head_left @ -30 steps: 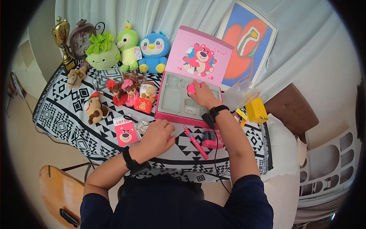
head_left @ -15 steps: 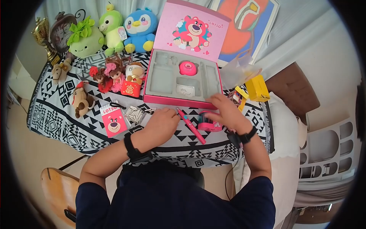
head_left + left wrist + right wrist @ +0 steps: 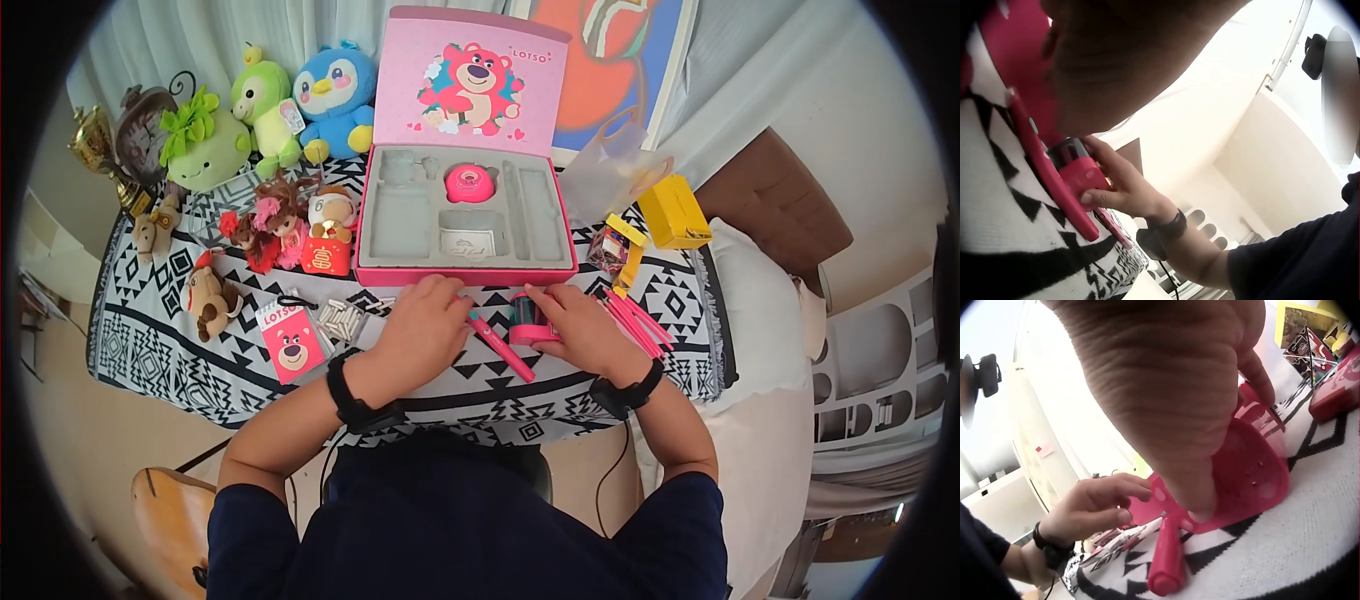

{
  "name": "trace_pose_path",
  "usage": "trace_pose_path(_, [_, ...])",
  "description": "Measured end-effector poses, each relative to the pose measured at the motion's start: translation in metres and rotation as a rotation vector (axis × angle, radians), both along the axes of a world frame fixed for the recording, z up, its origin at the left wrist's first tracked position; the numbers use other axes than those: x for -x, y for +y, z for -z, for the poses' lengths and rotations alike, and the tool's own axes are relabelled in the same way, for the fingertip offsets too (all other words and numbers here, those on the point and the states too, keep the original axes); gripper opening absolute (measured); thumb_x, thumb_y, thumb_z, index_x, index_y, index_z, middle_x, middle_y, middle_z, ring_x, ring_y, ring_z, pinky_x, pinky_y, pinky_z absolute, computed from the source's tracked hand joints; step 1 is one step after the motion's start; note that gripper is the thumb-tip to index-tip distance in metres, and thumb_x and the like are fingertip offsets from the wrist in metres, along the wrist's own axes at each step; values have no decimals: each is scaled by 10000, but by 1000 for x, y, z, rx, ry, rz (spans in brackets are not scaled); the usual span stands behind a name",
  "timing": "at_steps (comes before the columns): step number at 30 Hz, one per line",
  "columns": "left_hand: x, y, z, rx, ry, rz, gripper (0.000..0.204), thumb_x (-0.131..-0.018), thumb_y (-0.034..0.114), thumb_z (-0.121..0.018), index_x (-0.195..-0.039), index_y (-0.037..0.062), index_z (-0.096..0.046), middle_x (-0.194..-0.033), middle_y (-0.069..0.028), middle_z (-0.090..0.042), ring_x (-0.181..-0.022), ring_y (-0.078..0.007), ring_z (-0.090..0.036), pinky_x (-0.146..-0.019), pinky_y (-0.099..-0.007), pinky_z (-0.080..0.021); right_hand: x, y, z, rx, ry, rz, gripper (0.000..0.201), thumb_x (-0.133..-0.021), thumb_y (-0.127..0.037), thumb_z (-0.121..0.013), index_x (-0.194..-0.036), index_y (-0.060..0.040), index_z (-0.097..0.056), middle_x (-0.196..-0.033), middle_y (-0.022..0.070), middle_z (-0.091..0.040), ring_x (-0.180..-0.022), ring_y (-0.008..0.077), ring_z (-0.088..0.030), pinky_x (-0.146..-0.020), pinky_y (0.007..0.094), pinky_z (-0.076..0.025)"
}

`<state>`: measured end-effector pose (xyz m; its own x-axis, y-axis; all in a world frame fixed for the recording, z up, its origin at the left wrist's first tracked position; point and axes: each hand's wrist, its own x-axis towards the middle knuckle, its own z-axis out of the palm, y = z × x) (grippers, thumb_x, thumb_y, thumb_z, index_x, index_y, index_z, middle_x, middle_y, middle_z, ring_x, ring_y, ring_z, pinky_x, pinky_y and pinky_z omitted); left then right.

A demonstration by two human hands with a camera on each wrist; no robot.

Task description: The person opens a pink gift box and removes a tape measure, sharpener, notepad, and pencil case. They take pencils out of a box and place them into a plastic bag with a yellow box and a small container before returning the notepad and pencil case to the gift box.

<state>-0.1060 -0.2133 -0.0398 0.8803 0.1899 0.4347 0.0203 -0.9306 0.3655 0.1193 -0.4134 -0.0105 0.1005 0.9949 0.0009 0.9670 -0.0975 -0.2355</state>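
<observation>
My right hand [image 3: 592, 328] holds a pink pencil sharpener [image 3: 531, 333] with a dark see-through section, low over the patterned cloth. The thumb presses one side and the fingers reach along the other, as the left wrist view shows. To its left a slim pink pen-shaped tool [image 3: 507, 355] lies slantwise on the cloth. My left hand [image 3: 420, 325] rests by the upper end of that tool, fingers loosely bent and nothing seen in them. Behind both hands stands the open pink box [image 3: 450, 276], its grey tray holding a round pink piece [image 3: 470, 183] with a bear face.
Left of my left hand are a pile of small white cylinders [image 3: 342, 320] and a bear notepad [image 3: 290, 342]. Several pink sticks [image 3: 635, 325] lie right of my right hand, near a yellow box [image 3: 675, 212]. Dolls and plush toys [image 3: 340, 100] line the back left.
My right hand has left the round piece in the tray, come back toward me and taken hold of the sharpener. My left hand stays near the pen-shaped tool. The head view has shifted.
</observation>
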Motion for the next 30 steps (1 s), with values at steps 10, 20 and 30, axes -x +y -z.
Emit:
trace_pose_path(10, [18,17,7,-104,101,-162,752,-800,183,-851,-1459,-21,-549,-1555,-231,-508,-1482,-430,-454,-1244,-584,-340,-6,95,-62,-315,-43,-149,835,-830,-256,-878,-1556,-102,-494,-1359,184,-597,-1252,398,-592,-1059,476,-510])
trace_pose_path(20, [25,23,8,-127,123,-123,803,-798,194,-850,-1500,-17,-523,-1577,-220,-497,-1493,-406,-450,-1272,-579,-303,-18,142,-8,-176,-170,-227,725,-998,-376,-721,-1599,-71,-454,-1576,239,-482,-1481,440,-440,-1229,495,-383])
trace_pose_path(30, [24,22,11,-122,133,-120,813,-808,203,-846,-1518,-8,-510,-1582,-227,-484,-1499,-412,-434,-1276,-581,-286,-2,98,-32,-250,-59,-101,465,-953,-319,-767,-1294,-17,-671,-1319,210,-632,-1224,414,-613,-1031,483,-510])
